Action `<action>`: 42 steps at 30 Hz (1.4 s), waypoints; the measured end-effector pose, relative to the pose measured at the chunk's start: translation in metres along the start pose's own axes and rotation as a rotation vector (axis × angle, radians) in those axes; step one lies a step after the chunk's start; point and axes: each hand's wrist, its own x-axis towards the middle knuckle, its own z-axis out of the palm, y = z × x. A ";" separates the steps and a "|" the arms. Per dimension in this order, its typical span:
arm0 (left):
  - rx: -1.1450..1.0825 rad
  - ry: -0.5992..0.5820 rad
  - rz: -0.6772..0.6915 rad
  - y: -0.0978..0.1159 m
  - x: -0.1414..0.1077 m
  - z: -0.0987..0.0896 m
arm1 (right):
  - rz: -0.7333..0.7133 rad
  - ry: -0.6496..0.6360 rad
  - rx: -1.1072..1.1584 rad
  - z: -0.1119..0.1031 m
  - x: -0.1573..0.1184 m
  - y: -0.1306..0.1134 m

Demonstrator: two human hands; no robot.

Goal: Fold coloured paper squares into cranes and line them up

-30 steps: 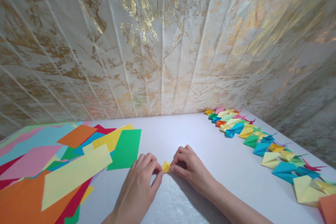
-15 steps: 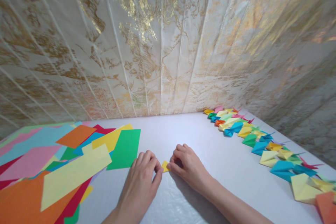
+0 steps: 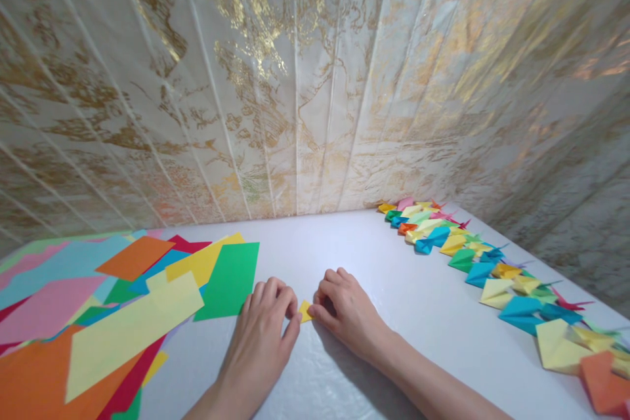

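A small folded piece of yellow paper (image 3: pixel 306 311) lies on the white table between my two hands. My left hand (image 3: pixel 270 325) has its thumb and fingertips curled at the paper's left edge. From the other side, my right hand (image 3: pixel 344 302) pinches the right edge, with its thumb low and its fingers bent inward. Both hands rest close to the tabletop, and parts of the paper are hidden beneath the fingertips. Just left of my left hand lies a green paper sheet (image 3: pixel 229 279).
Loose coloured sheets overlap on the left, among them a pale yellow strip (image 3: pixel 132 335) and an orange sheet (image 3: pixel 135 257). Rows of folded paper cranes (image 3: pixel 522 312) line the right side of the white table (image 3: pixel 418 315). A gold-patterned curtain (image 3: pixel 305 111) hangs behind.
The view has shifted slightly, so the papers and cranes appear a little further left. Both hands stay at the yellow paper, with only slight finger movement.
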 end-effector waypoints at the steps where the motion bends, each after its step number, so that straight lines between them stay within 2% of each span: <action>1: -0.016 -0.001 0.000 -0.001 0.000 0.000 | 0.002 0.001 0.008 -0.001 0.000 0.000; 10: -0.147 0.011 -0.034 0.002 0.000 -0.002 | 0.023 0.011 0.120 -0.001 -0.003 -0.001; 21: -0.187 -0.018 -0.054 -0.006 0.000 -0.004 | -0.025 -0.096 0.215 -0.015 -0.002 0.013; 27: -0.186 -0.019 -0.060 -0.006 0.001 -0.004 | -0.071 -0.023 0.364 -0.010 -0.007 0.011; 31: -0.187 -0.017 -0.068 -0.006 0.001 -0.002 | -0.144 0.004 0.311 0.004 -0.006 -0.002; 34: -0.199 -0.032 -0.073 -0.007 0.001 -0.002 | -0.137 0.003 0.274 0.009 -0.005 -0.006; 38: -0.229 -0.058 -0.066 -0.010 0.002 -0.006 | -0.110 -0.014 0.287 0.005 -0.005 -0.002; 42: -0.283 -0.098 -0.066 -0.011 0.001 -0.011 | -0.195 -0.055 0.260 -0.003 -0.005 0.002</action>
